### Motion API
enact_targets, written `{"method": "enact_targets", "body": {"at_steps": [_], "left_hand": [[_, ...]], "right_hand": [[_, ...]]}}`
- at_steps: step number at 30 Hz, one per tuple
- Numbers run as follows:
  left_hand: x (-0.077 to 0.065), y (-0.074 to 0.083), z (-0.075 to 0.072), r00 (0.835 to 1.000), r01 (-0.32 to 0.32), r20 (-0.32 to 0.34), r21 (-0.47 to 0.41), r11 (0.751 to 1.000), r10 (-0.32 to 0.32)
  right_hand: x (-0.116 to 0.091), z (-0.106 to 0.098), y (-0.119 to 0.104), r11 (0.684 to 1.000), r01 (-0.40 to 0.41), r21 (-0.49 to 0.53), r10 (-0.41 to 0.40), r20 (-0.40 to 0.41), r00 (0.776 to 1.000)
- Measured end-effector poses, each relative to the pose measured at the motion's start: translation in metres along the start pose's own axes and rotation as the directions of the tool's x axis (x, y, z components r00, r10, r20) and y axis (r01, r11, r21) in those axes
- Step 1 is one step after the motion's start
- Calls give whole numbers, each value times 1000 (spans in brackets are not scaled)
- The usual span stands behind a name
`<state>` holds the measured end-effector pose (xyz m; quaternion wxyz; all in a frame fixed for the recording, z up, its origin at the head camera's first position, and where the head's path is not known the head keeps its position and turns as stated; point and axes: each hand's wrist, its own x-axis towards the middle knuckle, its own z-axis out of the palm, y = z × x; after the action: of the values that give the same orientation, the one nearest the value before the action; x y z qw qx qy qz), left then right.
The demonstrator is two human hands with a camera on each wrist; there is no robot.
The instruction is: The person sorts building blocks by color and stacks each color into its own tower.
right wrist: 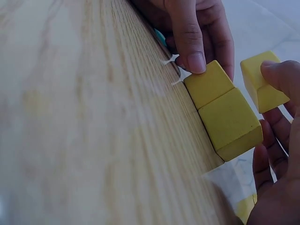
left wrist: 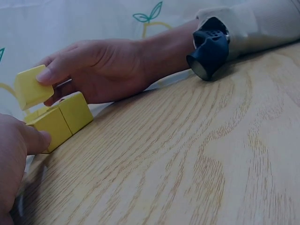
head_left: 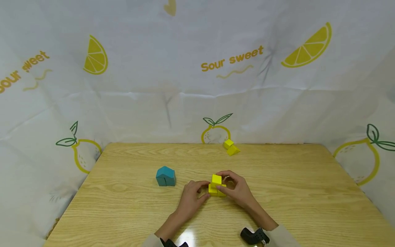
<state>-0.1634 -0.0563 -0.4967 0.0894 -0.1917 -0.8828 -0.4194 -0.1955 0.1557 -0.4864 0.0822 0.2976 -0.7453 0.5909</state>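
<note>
Two yellow blocks sit side by side on the table, the left one touching the right one. My left hand holds the left block, with the thumb on its near face and fingers behind. Above the pair, my right hand pinches another yellow block between thumb and fingers. In the left wrist view this upper block is tilted, with a gap under it. The right wrist view also shows the upper block apart from the lower two.
To the left stands a small blue block house with a peaked top. A yellow cube and a yellow triangular block lie at the table's back edge. Behind the wooden table hangs a white lemon-print cloth.
</note>
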Motion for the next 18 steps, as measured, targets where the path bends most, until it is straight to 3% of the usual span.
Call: {"method": "enact_targets", "body": {"at_steps": [11,18], "left_hand": [[0,1,-1,1000,-22,-18,-2,1000,22],[0,0,0,999,-25,-20,4,1000,25]], "right_hand": [[0,0,-1,1000,-10,24,8,64,998],[4,0,-24,999,-23,28,20,97,995]]}}
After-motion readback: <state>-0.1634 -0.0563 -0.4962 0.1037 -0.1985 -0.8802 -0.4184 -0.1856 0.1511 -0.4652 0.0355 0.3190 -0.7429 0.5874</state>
